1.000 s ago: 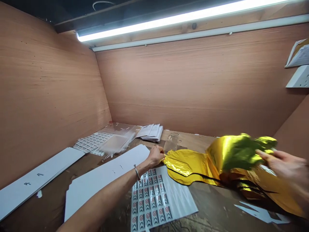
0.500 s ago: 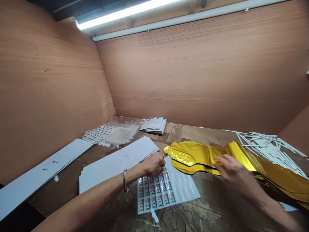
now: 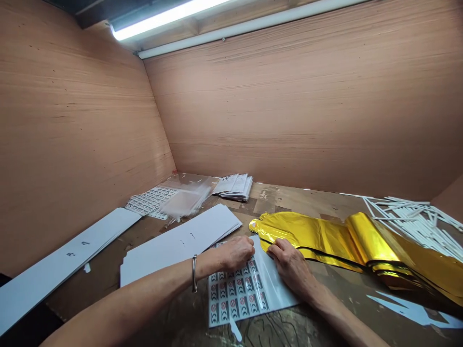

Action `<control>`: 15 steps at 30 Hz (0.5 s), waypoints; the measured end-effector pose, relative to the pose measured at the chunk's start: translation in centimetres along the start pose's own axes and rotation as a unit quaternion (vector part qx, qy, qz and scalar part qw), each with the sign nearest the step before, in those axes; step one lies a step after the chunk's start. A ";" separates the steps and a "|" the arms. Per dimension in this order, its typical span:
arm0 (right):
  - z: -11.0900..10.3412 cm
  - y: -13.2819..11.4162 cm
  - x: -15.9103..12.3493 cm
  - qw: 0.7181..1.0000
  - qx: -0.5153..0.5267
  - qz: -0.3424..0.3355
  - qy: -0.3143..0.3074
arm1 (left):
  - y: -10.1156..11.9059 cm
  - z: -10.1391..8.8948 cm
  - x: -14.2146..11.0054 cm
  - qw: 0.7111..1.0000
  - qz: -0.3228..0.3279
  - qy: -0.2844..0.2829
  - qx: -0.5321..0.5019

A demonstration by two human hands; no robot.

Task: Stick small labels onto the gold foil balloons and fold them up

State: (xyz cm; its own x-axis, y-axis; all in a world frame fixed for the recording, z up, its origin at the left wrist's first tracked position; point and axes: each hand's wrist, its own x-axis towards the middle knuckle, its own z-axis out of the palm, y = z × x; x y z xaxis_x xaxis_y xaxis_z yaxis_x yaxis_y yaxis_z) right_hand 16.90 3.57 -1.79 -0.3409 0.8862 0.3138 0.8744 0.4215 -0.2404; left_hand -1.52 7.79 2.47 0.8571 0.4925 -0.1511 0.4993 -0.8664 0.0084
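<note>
Moved: the right hand (image 3: 291,270) has been brought off the gold foil balloon (image 3: 311,236) and down onto the clear plastic sleeve (image 3: 277,289); the balloon now lies flatter along the bench.
Walls: salmon-toned plywood walls (image 3: 289,106) enclose the scene, with a fluorescent tube (image 3: 162,17) fixed above.
Bench: a scarred wooden bench top (image 3: 282,200) carries everything shown.
White boards: a long white board (image 3: 65,260) lies at the left, and a stack of white card (image 3: 177,246) lies just beside the left forearm.
Balloon: it is folded in glossy layers, its narrow end near the sleeve, and is judged light, soft and slippery, best gathered by its folds.
White sticks: a loose pile of white sticks (image 3: 408,221) lies beyond the balloon.
Sleeve: thin and shiny, it is judged light and liable to slide; its edge offers the best hold.
Sticker sheet: a printed sticker sheet (image 3: 235,299) is seen through the sleeve, flat on the bench.
Left hand: the left hand (image 3: 237,254) is curled onto the sleeve's upper edge; whether that edge is gripped cannot be told.
Right hand: half open, its fingertips (image 3: 275,249) are pressed on the sleeve, with no pinch visible.
</note>
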 end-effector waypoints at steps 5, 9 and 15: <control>0.4 -0.2 -0.3 1.000 -0.007 0.003 0.026 | 0.2 0.4 -0.5 0.998 0.028 0.026 0.039; 0.6 -0.2 -0.4 0.999 -0.020 0.003 0.032 | 0.2 0.5 -0.9 0.999 0.004 0.031 0.031; 0.7 -0.2 -0.4 0.999 -0.029 0.005 0.037 | 0.7 -0.4 -1.3 0.999 0.016 0.007 0.038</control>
State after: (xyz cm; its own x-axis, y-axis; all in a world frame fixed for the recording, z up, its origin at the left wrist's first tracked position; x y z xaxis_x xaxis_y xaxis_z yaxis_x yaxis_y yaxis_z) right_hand 16.57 3.27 -2.49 -0.3076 0.8724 0.3800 0.8970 0.3991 -0.1901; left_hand -2.25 6.58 3.06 0.8741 0.4655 -0.1388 0.4614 -0.8850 -0.0625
